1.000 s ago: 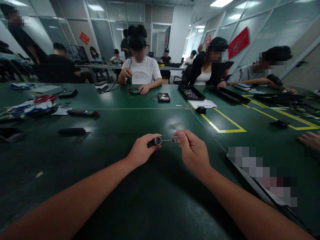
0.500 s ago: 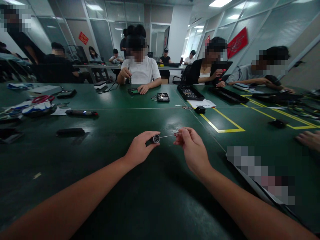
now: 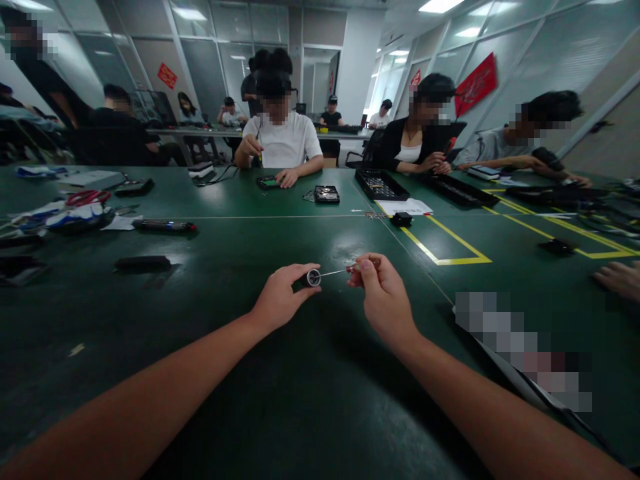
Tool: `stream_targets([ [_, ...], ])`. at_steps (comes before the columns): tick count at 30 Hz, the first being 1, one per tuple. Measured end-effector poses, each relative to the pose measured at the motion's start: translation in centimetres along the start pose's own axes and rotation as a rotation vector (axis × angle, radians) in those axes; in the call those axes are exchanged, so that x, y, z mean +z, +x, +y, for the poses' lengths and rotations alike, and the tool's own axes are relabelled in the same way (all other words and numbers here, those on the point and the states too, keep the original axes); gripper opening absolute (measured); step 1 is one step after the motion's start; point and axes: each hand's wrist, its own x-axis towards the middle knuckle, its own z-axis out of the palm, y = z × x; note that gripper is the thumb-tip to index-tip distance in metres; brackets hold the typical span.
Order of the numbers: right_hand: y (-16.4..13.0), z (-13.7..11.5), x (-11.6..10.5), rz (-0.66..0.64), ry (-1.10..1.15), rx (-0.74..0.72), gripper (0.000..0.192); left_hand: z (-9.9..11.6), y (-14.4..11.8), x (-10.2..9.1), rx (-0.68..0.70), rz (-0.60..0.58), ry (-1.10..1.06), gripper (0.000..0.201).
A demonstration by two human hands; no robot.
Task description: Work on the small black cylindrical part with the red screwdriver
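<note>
My left hand (image 3: 280, 298) grips a short black screwdriver handle (image 3: 310, 277) with a round silver end that faces the camera. A thin metal bit (image 3: 334, 272) with a reddish base runs from that end to my right hand (image 3: 383, 300), which pinches it between thumb and fingertips. Both hands hover just above the dark green table (image 3: 240, 373), close together at its middle.
A black tool (image 3: 143, 263) and a dark pen-like driver (image 3: 165, 226) lie to the left. Yellow tape lines (image 3: 440, 253), a small black box (image 3: 402, 219) and black trays (image 3: 381, 185) are ahead right. Several people sit across the table. Another person's hand (image 3: 617, 279) rests at the right edge.
The bit's far end has risen slightly with my right hand, so it slants upward from the handle. My left hand has shifted a little up and left.
</note>
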Motion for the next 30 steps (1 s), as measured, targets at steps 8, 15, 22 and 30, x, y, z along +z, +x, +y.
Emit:
stream_targets([
  [8, -0.8, -1.2, -0.5, -0.111, -0.126, -0.102, 0.025, -0.3, -0.1, 0.1, -0.015, -0.012, -0.037, 0.039],
  [15, -0.9, -1.3, -0.6, -0.036, -0.252, -0.175, 0.024, -0.2, -0.3, 0.2, -0.013, -0.029, -0.035, 0.04],
  [22, -0.5, -1.3, -0.8, -0.083, -0.291, -0.151, 0.031, -0.5, -0.2, 0.1, -0.021, -0.019, -0.054, 0.039],
  [30, -0.9, -1.3, -0.8, -0.105, -0.295, -0.211, 0.023, -0.5, -0.2, 0.3, -0.041, 0.002, -0.063, 0.04],
])
